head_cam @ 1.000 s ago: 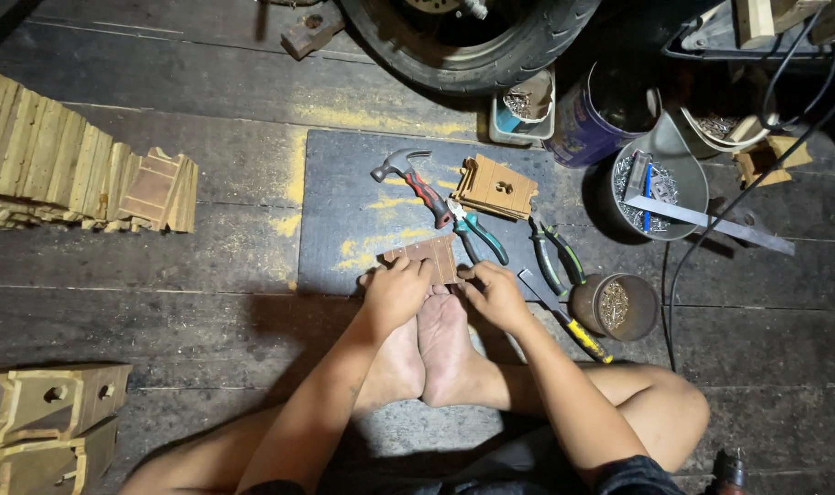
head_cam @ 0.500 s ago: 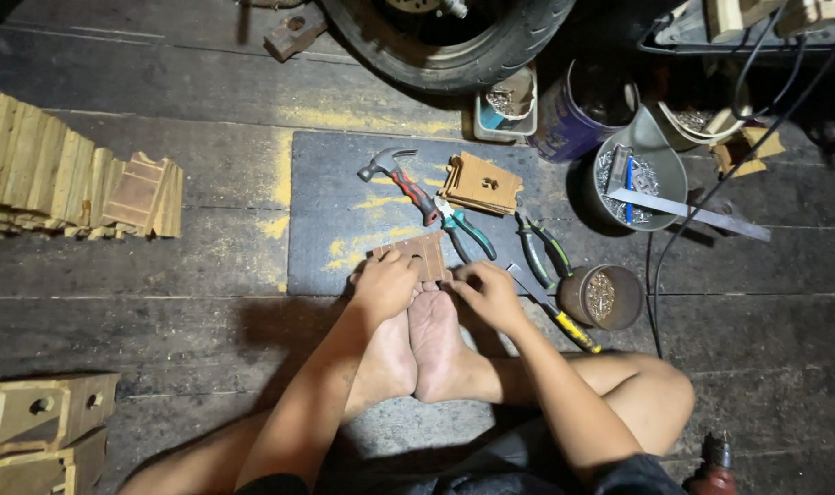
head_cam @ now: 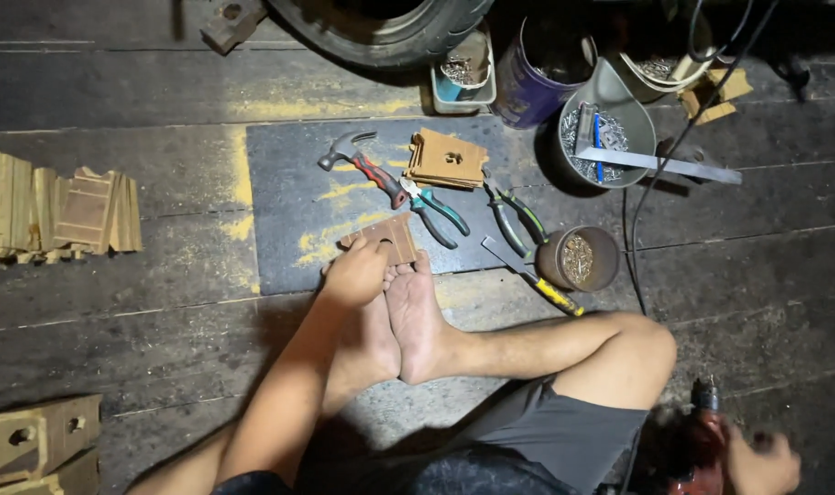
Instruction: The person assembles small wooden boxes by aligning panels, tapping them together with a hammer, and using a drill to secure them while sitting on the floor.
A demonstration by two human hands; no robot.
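Your right hand (head_cam: 757, 463) had left the small wooden piece (head_cam: 385, 240) for the drill (head_cam: 702, 440), its grip unclear — your left hand (head_cam: 355, 272) clamped the piece at the dark board's (head_cam: 289, 183) near edge.

I sit on a dark plank floor (head_cam: 115, 302), worn and dusted yellow with sawdust. A black mat (head_cam: 289, 192) lies mid-frame. A tyre (head_cam: 390, 27) looms at the top edge, where the light falls off into shadow.

Left hand (head_cam: 355, 273) curled by the toes; right hand (head_cam: 757, 463) low, blurred.
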